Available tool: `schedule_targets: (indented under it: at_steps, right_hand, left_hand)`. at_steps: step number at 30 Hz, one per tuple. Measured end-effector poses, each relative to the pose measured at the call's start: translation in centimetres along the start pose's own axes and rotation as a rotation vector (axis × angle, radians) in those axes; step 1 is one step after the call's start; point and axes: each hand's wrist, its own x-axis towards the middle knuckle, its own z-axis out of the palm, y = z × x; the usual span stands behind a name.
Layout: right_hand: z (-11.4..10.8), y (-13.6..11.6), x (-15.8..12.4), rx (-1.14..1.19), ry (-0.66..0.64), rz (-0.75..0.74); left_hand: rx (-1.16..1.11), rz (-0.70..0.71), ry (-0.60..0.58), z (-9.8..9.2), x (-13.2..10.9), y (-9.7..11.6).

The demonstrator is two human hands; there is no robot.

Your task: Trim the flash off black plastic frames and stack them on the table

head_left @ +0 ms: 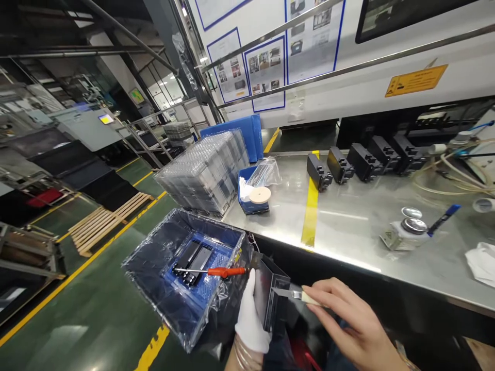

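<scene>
My left hand (251,314), in a white glove, grips a black plastic housing (275,296) upright at the edge of the steel bench. My right hand (348,322) is bare and pinches a small scraper with a pale handle (305,296), its metal blade (285,293) reaching into the housing's open side. Just left of the gloved hand, an orange-handled screwdriver (216,271) lies across a plastic-lined blue crate (154,288). Black parts (192,263) rest inside that crate, partly under the screwdriver shaft.
A steel bench (348,226) with a yellow tape stripe carries several black units in a row, a small blue bin, a tape roll, a metal-lidded device, a marker, and tubing. Stacked clear trays stand at its left end. Green factory floor lies below left.
</scene>
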Motion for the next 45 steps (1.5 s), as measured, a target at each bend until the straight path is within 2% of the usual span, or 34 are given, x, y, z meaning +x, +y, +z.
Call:
schedule_targets:
  at_steps: [2,3,5,7,9,11,14,19,21,25,30,33,36,39,42,45]
  right_hand:
    - [-0.1,0.4,-0.1,-0.030,0.033,0.016]
    - [-0.3,0.7,-0.1,-0.054,0.065,0.039]
    - [-1.3,1.0,-0.1,-0.109,0.144,0.115]
    - [-2.4,0.8,-0.1,-0.132,0.175,0.194]
    - [-3.2,0.1,-0.2,-0.080,0.106,0.231]
    - [-3.3,-0.8,-0.3,0.022,-0.043,0.247]
    - [-2.6,-2.1,-0.7,0.122,-0.254,0.293]
    - [-2.4,-2.7,-0.7,0.203,-0.499,0.339]
    - [-2.4,-2.6,-0.6,0.225,-0.536,0.355]
    - [-2.0,-2.5,-0.8,0.193,-0.475,0.361]
    - [-2.5,-2.5,-0.8,0.227,-0.588,0.334]
    - [-2.6,-2.0,-0.5,0.241,-0.506,0.365]
    - [-1.5,-1.4,0.2,0.201,-0.277,0.405]
    - [0.7,-0.8,1.2,0.168,-0.058,0.428]
    - [2.8,-0.3,2.2,0.158,0.027,0.402]
    - [3.9,0.0,2.7,0.152,0.069,0.325]
  left_hand:
    - [0.179,0.144,0.076,0.8,-0.3,0.9]
    - [0.179,0.168,0.108,1.3,-0.4,1.7]
    - [-0.006,0.086,0.135,2.3,-0.6,3.4]
    - [-0.224,-0.089,0.086,3.3,-0.7,4.9]
    - [-0.379,-0.235,-0.038,4.0,-0.6,5.9]
    - [-0.527,-0.319,-0.129,4.3,-0.5,6.3]
    - [-0.684,-0.358,-0.125,4.3,-0.7,6.3]
    - [-0.699,-0.363,-0.099,4.0,-1.3,6.2]
    - [-0.710,-0.357,-0.077,3.8,-1.4,6.2]
    - [-0.687,-0.338,-0.032,3.4,-1.3,6.1]
    - [-0.647,-0.338,0.063,3.4,-0.9,6.7]
    - [-0.641,-0.382,0.012,3.8,-1.0,7.1]
    - [-0.641,-0.388,-0.128,4.4,-1.5,6.3]
    - [-0.596,-0.340,-0.235,5.1,-2.1,4.6]
    - [-0.557,-0.319,-0.293,5.8,-2.6,3.4]
    - [-0.541,-0.361,-0.351,6.7,-3.0,3.7]
